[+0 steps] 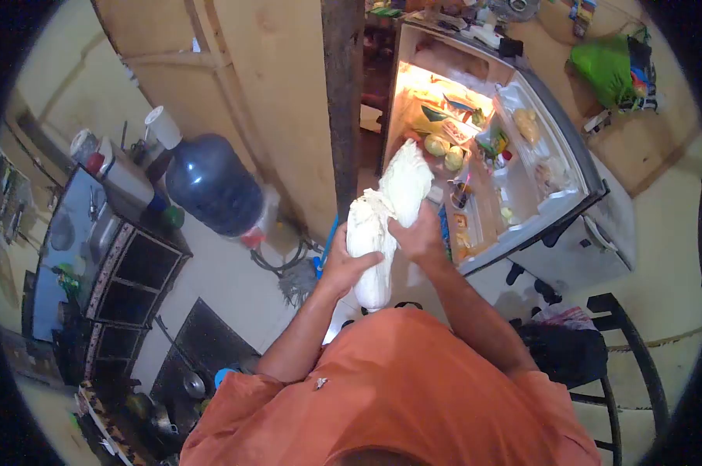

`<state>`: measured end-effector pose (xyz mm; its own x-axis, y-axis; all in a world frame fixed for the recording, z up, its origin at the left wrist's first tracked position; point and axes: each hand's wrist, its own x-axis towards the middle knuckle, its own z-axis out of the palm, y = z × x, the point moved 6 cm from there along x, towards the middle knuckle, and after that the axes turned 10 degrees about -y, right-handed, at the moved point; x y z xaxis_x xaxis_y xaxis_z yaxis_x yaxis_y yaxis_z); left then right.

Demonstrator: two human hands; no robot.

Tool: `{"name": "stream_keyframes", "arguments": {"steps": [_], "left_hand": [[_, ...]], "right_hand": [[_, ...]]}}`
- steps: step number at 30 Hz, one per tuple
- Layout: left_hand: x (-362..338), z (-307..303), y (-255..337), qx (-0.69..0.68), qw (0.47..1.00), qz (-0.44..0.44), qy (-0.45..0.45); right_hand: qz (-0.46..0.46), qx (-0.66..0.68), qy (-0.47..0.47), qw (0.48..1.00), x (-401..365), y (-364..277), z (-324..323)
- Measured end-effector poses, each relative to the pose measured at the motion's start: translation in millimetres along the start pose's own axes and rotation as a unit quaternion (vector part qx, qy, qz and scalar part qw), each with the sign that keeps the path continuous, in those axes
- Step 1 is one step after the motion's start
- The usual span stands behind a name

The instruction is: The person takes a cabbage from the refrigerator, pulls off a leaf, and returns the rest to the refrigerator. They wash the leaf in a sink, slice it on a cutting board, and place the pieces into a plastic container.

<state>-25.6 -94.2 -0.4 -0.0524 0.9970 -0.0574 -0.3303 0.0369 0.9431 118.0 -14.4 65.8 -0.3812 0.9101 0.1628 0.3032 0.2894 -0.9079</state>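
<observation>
Two pale, long napa cabbages are held side by side in front of my body. My left hand point(346, 266) is wrapped around the nearer napa cabbage point(372, 272), its thumb across the front. My right hand point(421, 234) grips the lower end of the farther napa cabbage point(410, 182), which tilts up toward the fridge. The two cabbages touch or overlap where they meet. Beyond them stands a lit, open refrigerator point(413, 101). Round greenish vegetables point(445, 151) and other food sit inside it.
The fridge door point(541, 155) hangs open on the right, with items on its shelves. A dark wooden post point(341, 101) stands left of the fridge. Farther left is a large blue water jug point(213, 185). A black chair point(630, 342) is at lower right, and a green bag point(603, 70) lies upper right.
</observation>
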Motion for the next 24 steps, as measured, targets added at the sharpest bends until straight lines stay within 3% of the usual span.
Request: {"name": "stream_keyframes", "arguments": {"steps": [3, 4, 7, 11, 13, 15, 17, 18, 19, 21, 24], "left_hand": [[-0.2, -2.0, -0.6, -0.043, 0.999, 0.026, -0.011], [-0.3, -1.8, 0.1, -0.070, 0.997, 0.035, -0.022], [-0.6, -6.0, 1.1, -0.131, 0.989, 0.050, -0.043], [0.4, -7.7, 0.3, -0.154, 0.985, 0.052, -0.060], [0.9, -11.2, -1.4, -0.141, 0.986, 0.079, -0.039], [5.9, -23.8, -16.1, -0.162, 0.984, 0.071, -0.031], [7.7, -29.7, -20.0, -0.183, 0.981, 0.063, -0.025], [8.0, -30.0, -20.6, -0.216, 0.974, 0.056, -0.024], [7.8, -31.2, -21.8, -0.249, 0.967, 0.049, -0.022], [16.0, -36.4, -34.9, -0.276, 0.959, 0.031, -0.060], [16.2, -16.2, -31.2, -0.385, 0.917, 0.007, -0.105]], "right_hand": [[0.043, 0.005, 0.048, 0.998, -2.1, 13.7, -9.2], [0.014, 0.131, 0.068, 0.989, 2.4, 31.4, -5.4], [0.061, 0.067, 0.101, 0.991, -2.5, 53.0, -20.8], [0.078, 0.130, 0.120, 0.981, -3.7, 79.8, -19.8], [0.010, 0.283, 0.141, 0.949, -3.2, 68.3, -20.3], [0.012, 0.285, 0.137, 0.949, -2.6, 55.3, -31.9], [0.017, 0.321, 0.048, 0.946, 3.6, 40.7, -31.7], [0.092, 0.218, 0.022, 0.971, 9.5, 54.8, -32.8], [0.094, 0.219, 0.026, 0.971, 12.4, 42.8, -34.9], [0.100, 0.370, -0.201, 0.901, 14.9, 7.7, -2.4], [0.093, 0.396, -0.230, 0.884, 22.3, 3.0, 5.8]]}}
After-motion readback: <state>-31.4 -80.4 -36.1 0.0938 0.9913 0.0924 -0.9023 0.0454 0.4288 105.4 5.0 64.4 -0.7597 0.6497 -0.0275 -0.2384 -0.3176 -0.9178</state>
